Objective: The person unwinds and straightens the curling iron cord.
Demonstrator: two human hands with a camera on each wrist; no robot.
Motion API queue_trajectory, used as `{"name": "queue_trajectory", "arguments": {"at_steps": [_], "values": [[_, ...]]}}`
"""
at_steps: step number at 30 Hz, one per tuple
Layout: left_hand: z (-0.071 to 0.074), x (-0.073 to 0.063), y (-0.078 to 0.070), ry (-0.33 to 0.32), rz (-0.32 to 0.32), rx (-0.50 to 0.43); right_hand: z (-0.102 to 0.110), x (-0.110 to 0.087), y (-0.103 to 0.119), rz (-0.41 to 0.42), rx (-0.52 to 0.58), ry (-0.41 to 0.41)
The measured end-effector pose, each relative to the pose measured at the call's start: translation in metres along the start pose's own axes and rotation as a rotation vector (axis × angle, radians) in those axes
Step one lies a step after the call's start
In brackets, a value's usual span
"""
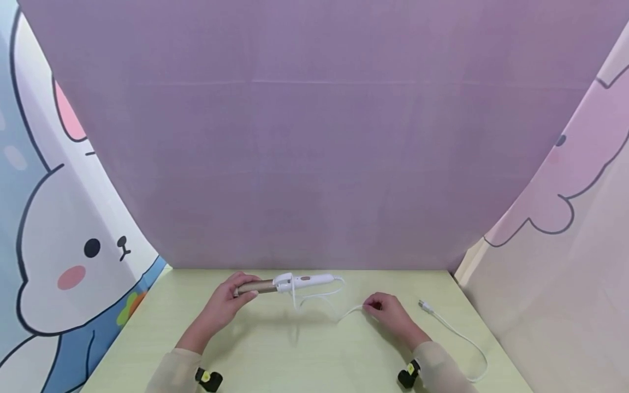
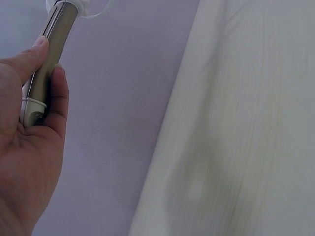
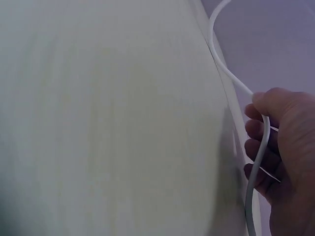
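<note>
A curling iron (image 1: 310,281) with a white handle and gold barrel is held above the table, roughly level. My left hand (image 1: 223,307) grips it by the barrel near the tip; in the left wrist view, thumb and fingers wrap the gold barrel (image 2: 58,39). From the handle's end the white power cord (image 1: 351,311) loops under the iron and runs to my right hand (image 1: 391,315). That hand pinches the cord (image 3: 232,74) between thumb and fingers, and the cord passes down across the curled fingers. Beyond the right hand lies the plug (image 1: 425,307).
The pale wooden table (image 1: 304,360) ends at a purple backdrop (image 1: 314,164). The plug end of the cord curves across the table's right side. Printed cartoon curtains hang at left (image 1: 54,218) and right (image 1: 555,262). A black camera mount sits on each wrist.
</note>
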State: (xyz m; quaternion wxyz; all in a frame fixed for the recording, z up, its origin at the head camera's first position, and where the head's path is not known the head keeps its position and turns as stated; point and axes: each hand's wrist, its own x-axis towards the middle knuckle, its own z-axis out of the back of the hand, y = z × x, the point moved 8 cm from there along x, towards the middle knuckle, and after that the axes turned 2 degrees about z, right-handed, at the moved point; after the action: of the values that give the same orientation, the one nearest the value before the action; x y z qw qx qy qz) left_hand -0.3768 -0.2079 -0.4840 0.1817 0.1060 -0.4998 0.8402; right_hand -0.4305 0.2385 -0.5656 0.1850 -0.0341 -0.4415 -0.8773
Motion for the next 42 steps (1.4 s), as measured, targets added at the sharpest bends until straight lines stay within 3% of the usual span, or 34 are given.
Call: {"name": "queue_trajectory", "arguments": {"at_steps": [6,11,19,21,29,37,42], "values": [[-0.001,0.000,0.001,-0.004,0.001,-0.011,0.000,-0.003,0.007,0.030,-0.023,0.002],[-0.002,-0.001,0.001,-0.004,-0.007,-0.031,0.001,-0.003,0.020,0.107,-0.021,-0.030],[-0.004,0.000,0.002,-0.002,-0.011,-0.050,0.006,-0.007,0.058,0.361,-0.034,-0.205],[-0.004,0.001,0.002,-0.004,-0.010,-0.052,0.004,-0.010,0.068,0.393,-0.008,-0.224],[-0.004,0.001,0.003,-0.007,-0.014,-0.050,-0.023,-0.019,0.107,0.416,0.108,-0.159],[-0.005,0.001,0.003,-0.016,-0.039,-0.055,-0.054,-0.027,0.160,0.648,0.148,-0.160],[-0.006,0.002,0.001,-0.024,-0.041,-0.048,-0.072,-0.024,0.180,0.652,0.129,-0.152]]}}
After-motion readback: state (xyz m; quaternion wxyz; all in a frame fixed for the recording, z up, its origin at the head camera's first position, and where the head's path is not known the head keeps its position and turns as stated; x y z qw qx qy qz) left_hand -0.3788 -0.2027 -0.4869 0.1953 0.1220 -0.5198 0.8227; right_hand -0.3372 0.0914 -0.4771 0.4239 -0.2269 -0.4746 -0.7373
